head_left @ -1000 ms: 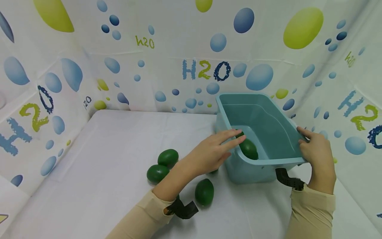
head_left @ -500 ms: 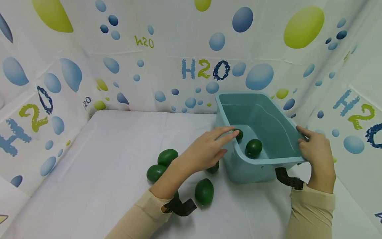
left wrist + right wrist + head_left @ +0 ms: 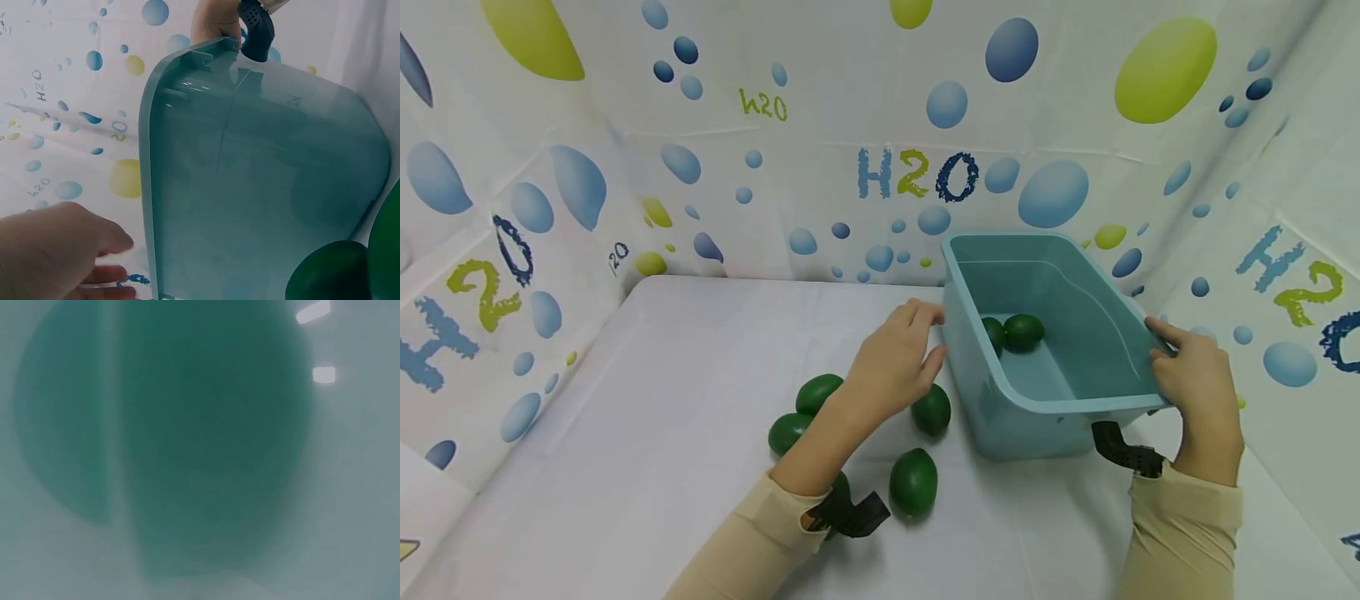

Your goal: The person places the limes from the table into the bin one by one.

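Observation:
A pale blue-green plastic tub (image 3: 1030, 433) stands on the right of the table in the head view. Two dark green, glossy oval fruits (image 3: 1024, 332), avocado-like, lie together inside against its left wall. My right hand (image 3: 1197, 371) grips the rim at the tub's right front corner, index finger along the edge. Just outside the left rim hovers my left hand (image 3: 891, 358), fingers loosely bent and holding nothing. Below it a similar green fruit (image 3: 931, 410) lies close to the tub. In the left wrist view, the left hand (image 3: 62, 250) is apart from the rim.
Several more green fruits lie on the white-covered table, one in front (image 3: 913, 483) and a pair (image 3: 820, 393) left of the forearm. Another is partly behind the left wrist strap (image 3: 853, 512). A patterned white curtain (image 3: 820, 200) encloses the back and sides.
My left hand has drawn back leftward out of the tub. The fruit near the tub's front has rolled toward the back, beside the other one. The right hand stays on the rim.

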{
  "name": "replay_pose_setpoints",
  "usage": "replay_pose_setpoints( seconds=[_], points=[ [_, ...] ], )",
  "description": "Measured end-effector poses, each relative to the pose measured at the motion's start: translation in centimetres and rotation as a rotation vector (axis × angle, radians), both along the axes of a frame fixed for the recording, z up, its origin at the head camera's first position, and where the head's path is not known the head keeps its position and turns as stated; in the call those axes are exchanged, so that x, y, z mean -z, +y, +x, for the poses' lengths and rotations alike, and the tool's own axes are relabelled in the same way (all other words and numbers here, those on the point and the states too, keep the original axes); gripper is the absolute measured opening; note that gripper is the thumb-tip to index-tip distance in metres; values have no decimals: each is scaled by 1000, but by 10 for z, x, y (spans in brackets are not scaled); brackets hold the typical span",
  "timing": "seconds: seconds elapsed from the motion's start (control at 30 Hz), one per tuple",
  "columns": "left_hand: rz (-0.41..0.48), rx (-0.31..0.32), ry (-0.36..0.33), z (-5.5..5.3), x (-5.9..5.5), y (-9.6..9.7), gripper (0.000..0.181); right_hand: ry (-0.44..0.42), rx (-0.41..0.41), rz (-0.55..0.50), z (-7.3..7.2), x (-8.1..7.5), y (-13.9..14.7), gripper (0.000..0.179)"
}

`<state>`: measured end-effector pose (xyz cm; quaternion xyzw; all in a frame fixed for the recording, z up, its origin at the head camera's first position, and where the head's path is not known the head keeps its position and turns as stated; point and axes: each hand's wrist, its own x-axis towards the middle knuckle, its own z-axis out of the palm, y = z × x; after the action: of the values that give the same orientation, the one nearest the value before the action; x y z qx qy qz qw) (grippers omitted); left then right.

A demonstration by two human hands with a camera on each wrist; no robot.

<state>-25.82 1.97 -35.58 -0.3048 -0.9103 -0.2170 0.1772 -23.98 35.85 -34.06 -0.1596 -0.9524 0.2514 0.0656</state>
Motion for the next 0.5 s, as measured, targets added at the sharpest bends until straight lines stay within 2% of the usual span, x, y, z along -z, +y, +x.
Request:
replay_pose_setpoints(
  seconds=[0.07, 0.17, 0.27, 0.5],
  points=[
    [-33, -47, -64, 0, 2, -1, 29, 1, 0, 0, 0, 0, 0, 53],
    [-121, -57, -156, 0, 4, 0, 26, 2, -1, 1, 0, 0, 0, 53],
    [-217, -20, -222, 1, 8, 3, 26, 5, -1, 3, 0, 0, 0, 53],
    [-468, 109, -355, 5, 20, 7, 37, 8, 0, 0, -1, 1, -1, 53]
  ],
)
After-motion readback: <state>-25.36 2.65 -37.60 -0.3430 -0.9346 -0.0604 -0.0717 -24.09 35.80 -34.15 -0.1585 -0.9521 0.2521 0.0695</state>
